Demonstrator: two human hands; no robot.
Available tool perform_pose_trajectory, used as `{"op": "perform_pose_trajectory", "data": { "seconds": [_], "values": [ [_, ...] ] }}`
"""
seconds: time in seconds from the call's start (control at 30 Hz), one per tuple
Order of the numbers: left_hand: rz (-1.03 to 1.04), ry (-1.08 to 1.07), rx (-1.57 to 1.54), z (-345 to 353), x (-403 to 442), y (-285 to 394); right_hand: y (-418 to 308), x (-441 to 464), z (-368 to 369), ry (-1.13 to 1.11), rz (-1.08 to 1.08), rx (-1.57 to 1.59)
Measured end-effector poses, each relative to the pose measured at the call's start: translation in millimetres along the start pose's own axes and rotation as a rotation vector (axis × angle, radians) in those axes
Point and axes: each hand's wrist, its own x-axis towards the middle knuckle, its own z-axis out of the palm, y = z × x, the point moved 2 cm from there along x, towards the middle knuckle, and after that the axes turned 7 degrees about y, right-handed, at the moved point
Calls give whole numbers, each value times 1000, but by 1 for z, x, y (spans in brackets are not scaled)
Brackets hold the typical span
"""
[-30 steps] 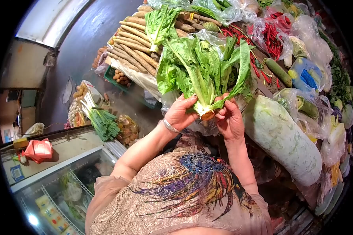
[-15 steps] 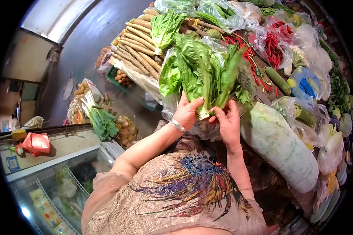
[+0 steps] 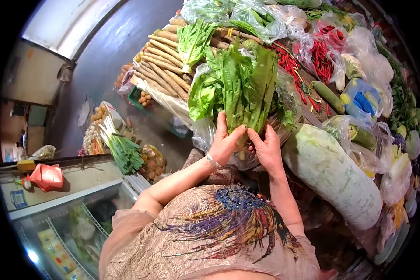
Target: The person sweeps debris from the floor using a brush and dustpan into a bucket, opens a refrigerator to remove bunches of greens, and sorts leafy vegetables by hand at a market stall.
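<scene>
A leafy green lettuce [image 3: 240,88] stands upright between my hands, its leaves pointing away from me. My left hand [image 3: 226,142], with a bracelet at the wrist, is closed round the left side of its base. On the right side of the base my right hand [image 3: 267,148] grips it, both thumbs nearly meeting in front. The cut end is mostly hidden. Beyond it, another lettuce [image 3: 193,43] lies on long brown roots [image 3: 165,56]. Clear plastic [image 3: 204,133] shows just left of the held lettuce.
A large pale gourd [image 3: 333,172] lies at my right. Red chillies [image 3: 321,60], a green gourd [image 3: 329,97] and bagged vegetables [image 3: 361,100] are behind it. Spring onions [image 3: 123,149] lie at the left, above a glass-topped case [image 3: 72,224].
The lettuce has turned so its leaves stand closer together and its cut end no longer shows. My right hand has moved in from beside the base to grip it.
</scene>
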Motion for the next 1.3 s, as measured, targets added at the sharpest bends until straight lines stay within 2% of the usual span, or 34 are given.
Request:
{"op": "perform_pose_trajectory", "data": {
  "seconds": [0.1,0.13,0.2,0.27,0.33,0.4,0.47,0.53,0.6,0.63,0.73,0.8,0.87,0.93,1.0,1.07,1.13,1.27,1.3],
  "values": [
    [60,-74,82,-3,6,5,5,-3,2,39,-22,153],
    [8,-75,-24,-1,5,9,4,-5,4,37,-27,154],
    [-42,-72,-128,1,2,17,1,-7,6,80,-65,417],
    [-89,-112,-267,4,2,23,1,-5,5,89,-91,440],
    [-89,-110,-290,6,-1,31,2,-3,1,-26,-25,609],
    [-257,-144,-391,4,-5,35,1,-4,-3,-3,63,702],
    [-243,-184,-401,-3,-4,33,-3,-4,-2,-120,52,757],
    [-264,-284,-453,-8,-6,37,-13,-9,-1,-146,82,747],
    [-281,-276,-439,-22,-10,39,-14,-11,-1,-367,149,698],
    [-295,-343,-473,-22,-15,45,-15,-12,0,-469,150,682],
    [-305,-471,-518,-26,-27,51,-15,-21,0,-519,225,617],
    [-380,-479,-552,-39,-26,45,-13,-18,1,-585,214,644],
    [-469,-386,-805,-48,-24,48,-12,-15,2,-673,258,720],
    [-272,-280,-624,-53,-18,56,-21,-13,9,-605,283,653],
    [-214,-324,-566,-60,-19,67,-32,-8,10,-407,154,139],
    [-218,-332,-544,-63,-20,78,-35,-1,9,-392,171,84],
    [-267,-395,-590,-72,-20,80,-37,11,2,-311,71,-130],
    [-269,-372,-610,-87,-21,63,-15,27,-11,31,-98,-502],
    [-251,-356,-484,-86,-21,63,-13,26,-12,30,-96,-502]
  ]
}}
